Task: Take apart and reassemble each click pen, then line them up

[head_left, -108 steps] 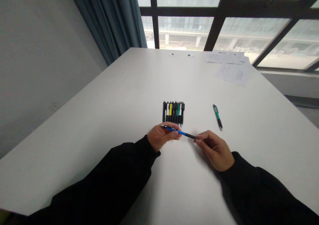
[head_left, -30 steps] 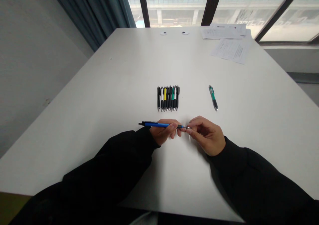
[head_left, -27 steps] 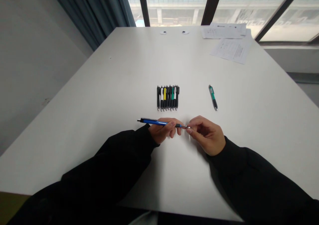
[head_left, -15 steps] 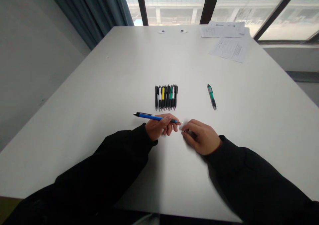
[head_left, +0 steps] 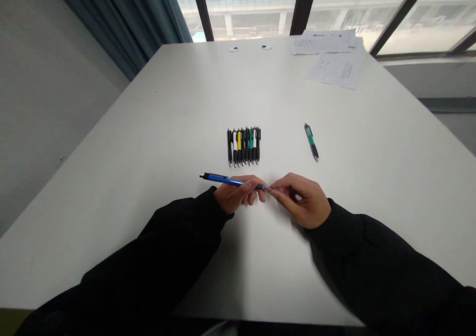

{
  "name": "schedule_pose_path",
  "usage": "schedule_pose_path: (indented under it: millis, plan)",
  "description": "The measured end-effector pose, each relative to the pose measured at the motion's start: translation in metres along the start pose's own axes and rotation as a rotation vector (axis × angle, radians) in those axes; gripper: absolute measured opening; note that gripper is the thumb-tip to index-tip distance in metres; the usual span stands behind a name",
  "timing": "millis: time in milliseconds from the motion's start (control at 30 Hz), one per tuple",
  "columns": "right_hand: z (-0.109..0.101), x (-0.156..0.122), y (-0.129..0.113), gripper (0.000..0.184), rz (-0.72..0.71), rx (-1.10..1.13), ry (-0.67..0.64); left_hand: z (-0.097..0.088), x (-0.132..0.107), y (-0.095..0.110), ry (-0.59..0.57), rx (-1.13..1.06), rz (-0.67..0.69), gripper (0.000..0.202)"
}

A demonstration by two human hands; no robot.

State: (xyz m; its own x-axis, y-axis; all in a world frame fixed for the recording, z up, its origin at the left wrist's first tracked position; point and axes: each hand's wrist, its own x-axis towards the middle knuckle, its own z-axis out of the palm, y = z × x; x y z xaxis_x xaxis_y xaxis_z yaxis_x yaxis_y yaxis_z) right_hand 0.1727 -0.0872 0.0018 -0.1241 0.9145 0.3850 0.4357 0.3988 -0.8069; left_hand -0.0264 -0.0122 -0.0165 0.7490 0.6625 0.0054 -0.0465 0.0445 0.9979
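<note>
Right hand [head_left: 305, 201], shifted: fingertips now meet the writing end of the blue pen [head_left: 225, 180]; in the preceding frame they stood just apart from it.
Sleeves [head_left: 159, 252]: black, extending inward over the near edge of the white counter [head_left: 186, 108], one to each of the hands.
Left hand [head_left: 236, 195]: closed about the pen's lower barrel, thumb laid over it.
Right grasp: thumb and forefinger nearly together in a pinch; whether a small part lies between them, or how fully they close, cannot be told.
Blue pen: held above the counter's near half, about midway between the left and right edges; clip end toward the left edge, slender tip toward the right.
Pen row [head_left: 243, 146]: black, white, yellow and green pens side by side, just beyond the left hand, writing ends toward the near edge.
Green pen [head_left: 311, 142]: single, slightly oblique, well apart from the row toward the right edge.
Papers [head_left: 332, 68]: printed sheets, overlapping, at the far right corner.
White pieces [head_left: 233, 49]: two, dark-spotted, along the far edge.
Curtain [head_left: 122, 19]: blue, beside the far left corner.
Window [head_left: 253, 9]: dark-framed, beyond the far edge.
</note>
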Motion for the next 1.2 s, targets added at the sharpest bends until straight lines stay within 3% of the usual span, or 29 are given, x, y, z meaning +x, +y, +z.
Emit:
schedule_pose_path:
  millis: [167, 367, 533, 633, 800, 967, 1067, 1200]
  plan:
    - [-0.002, 0.000, 0.002, 0.004, 0.039, -0.007, -0.026, -0.001, -0.001, 0.001, -0.004, 0.010, -0.041, 0.051]
    - [-0.006, -0.001, 0.004, 0.007, 0.102, 0.036, -0.071, -0.002, 0.000, 0.001, 0.112, -0.020, -0.073, 0.045]
    - [-0.002, -0.001, 0.004, 0.007, 0.030, 0.034, -0.107, -0.002, 0.001, 0.002, 0.039, 0.004, -0.095, 0.050]
    - [-0.003, -0.001, 0.004, 0.006, 0.007, 0.025, -0.089, -0.003, 0.001, 0.004, 0.056, 0.000, -0.110, 0.049]
    - [-0.011, 0.002, 0.005, 0.007, 0.049, 0.053, -0.085, -0.007, 0.002, 0.005, 0.184, -0.109, -0.141, 0.041]
    - [-0.017, 0.002, 0.011, 0.010, 0.049, 0.010, -0.066, -0.010, 0.006, 0.007, 0.395, -0.226, -0.208, 0.034]
    - [-0.018, 0.001, 0.015, 0.006, -0.005, -0.114, -0.182, -0.010, 0.007, 0.009, 0.460, -0.303, -0.228, 0.031]
    - [-0.016, 0.000, 0.020, 0.008, -0.051, -0.373, -0.345, -0.009, 0.007, 0.007, 0.431, -0.316, -0.241, 0.031]
